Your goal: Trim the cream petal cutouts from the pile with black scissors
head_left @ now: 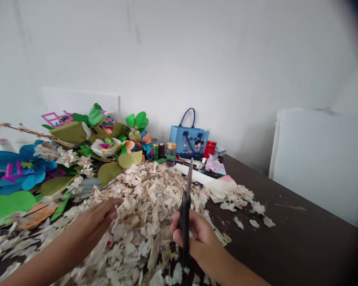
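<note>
My right hand (197,236) is closed round the black handles of a pair of scissors (186,198), whose blades point up and away from me. My left hand (97,220) lies on a big heap of cream paper petal scraps (143,198), fingers stretched forward and slightly curled into the pile. Nothing identifiable is held in it. The heap covers the dark brown table (301,234) between both hands.
Paper flowers and green leaves (77,147) are piled at the left. A blue gift bag (189,139), a red tin (209,149), small jars (171,153) and a white roll (193,174) stand at the back. A white board (322,159) leans at the right.
</note>
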{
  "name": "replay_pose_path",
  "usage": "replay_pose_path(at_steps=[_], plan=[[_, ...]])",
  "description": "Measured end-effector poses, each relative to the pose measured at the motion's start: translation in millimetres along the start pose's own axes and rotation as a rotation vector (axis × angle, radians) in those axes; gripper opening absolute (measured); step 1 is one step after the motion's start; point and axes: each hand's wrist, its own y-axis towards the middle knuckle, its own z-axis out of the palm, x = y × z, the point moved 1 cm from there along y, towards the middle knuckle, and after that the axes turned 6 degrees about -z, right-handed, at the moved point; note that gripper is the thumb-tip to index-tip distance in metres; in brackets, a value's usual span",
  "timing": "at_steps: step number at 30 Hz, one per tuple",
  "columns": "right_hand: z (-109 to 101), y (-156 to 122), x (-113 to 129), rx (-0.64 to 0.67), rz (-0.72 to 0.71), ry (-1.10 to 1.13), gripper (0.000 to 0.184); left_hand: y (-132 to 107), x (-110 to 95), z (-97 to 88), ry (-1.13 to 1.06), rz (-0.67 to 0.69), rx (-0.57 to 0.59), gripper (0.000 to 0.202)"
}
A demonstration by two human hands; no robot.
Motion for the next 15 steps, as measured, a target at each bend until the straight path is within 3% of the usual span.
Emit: replay_pose_path(at_steps=[5, 8, 11, 15], plan=[[-4, 5, -5, -0.069, -0.033, 0.026, 0.036, 54, -8, -21.1, 0.186, 0.121, 0.159, 0.039], [-2, 6, -12, -0.076, -0.006, 0.041, 0.045, 75, -5, -24.3, 0.224, 0.126, 0.248, 0.024], [1, 5, -17, -0.04, 0.028, 0.063, 0.05, 80, 2, -16.6, 0.203, 0.152, 0.391, 0.018], [4, 6, -18, -0.047, 0.052, 0.137, 0.051, 76, 6, -5.5, 0.148, 0.173, 0.484, 0.029]])
